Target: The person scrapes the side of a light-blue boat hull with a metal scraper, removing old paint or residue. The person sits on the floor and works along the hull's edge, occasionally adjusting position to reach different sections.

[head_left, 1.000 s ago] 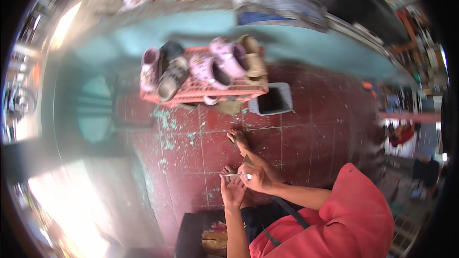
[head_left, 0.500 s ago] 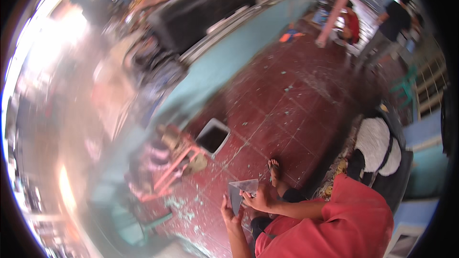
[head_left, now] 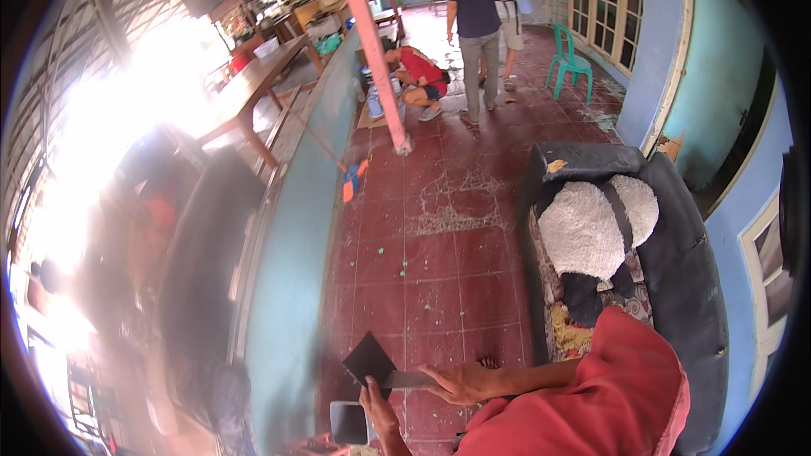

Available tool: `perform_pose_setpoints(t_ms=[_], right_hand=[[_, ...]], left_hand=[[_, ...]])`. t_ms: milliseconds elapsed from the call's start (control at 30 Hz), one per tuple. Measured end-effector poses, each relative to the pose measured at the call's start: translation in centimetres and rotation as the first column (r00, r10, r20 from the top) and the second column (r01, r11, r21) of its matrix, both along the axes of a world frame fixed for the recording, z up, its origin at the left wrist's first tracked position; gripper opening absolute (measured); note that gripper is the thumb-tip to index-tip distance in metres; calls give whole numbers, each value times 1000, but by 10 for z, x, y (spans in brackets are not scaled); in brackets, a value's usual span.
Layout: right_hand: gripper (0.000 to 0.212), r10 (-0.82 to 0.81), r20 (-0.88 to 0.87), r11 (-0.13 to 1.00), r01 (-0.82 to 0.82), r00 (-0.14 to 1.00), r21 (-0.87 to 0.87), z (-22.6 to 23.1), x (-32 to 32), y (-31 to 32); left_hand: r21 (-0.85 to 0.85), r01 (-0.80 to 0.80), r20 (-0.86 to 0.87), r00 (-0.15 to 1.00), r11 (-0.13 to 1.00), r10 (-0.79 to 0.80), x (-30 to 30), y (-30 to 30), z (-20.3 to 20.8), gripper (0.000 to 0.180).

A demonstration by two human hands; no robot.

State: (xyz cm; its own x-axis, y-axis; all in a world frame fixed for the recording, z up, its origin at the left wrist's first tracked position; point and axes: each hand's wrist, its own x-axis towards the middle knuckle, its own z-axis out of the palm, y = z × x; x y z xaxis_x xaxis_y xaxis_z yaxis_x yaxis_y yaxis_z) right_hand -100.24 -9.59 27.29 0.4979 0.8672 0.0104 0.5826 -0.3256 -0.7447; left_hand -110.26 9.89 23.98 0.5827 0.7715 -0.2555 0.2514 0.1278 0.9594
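Low in the view, my left hand (head_left: 382,415) grips a dark, flat, square-cornered plate (head_left: 369,358) held up on its corner. My right hand (head_left: 463,383) comes in from the right, its fingers against the end of a narrow grey flat strip (head_left: 410,380). The strip's other end meets the lower edge of the dark plate, close to my left fingers. What kind of tools these two flat pieces are, I cannot make out. Just below the plate, on the floor, stands a pale-rimmed square container (head_left: 334,427).
A torn black sofa (head_left: 688,266) with a white cushion (head_left: 583,232) stands on my right. A low blue wall (head_left: 291,287) runs along the left. Ahead are a pink post (head_left: 372,46), a green chair (head_left: 572,66), a crouching person (head_left: 422,76) and two standing people.
My view has swung, bringing the sofa and people nearer the middle. The flat pieces, overlapped earlier, are now drawn further apart, with the strip stretching sideways toward my right hand.
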Motion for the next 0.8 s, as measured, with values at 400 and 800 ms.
perform_pose_setpoints(t_ms=[400,800], right_hand=[[38,-166,-909,974,-80,381,-212,24,217,28],[34,-179,-920,979,158,348,-131,37,355,200]], left_hand=[[149,562,2,822,813,-569,205,43,49,38],[245,610,-131,791,754,-598,367,237,73,40]])
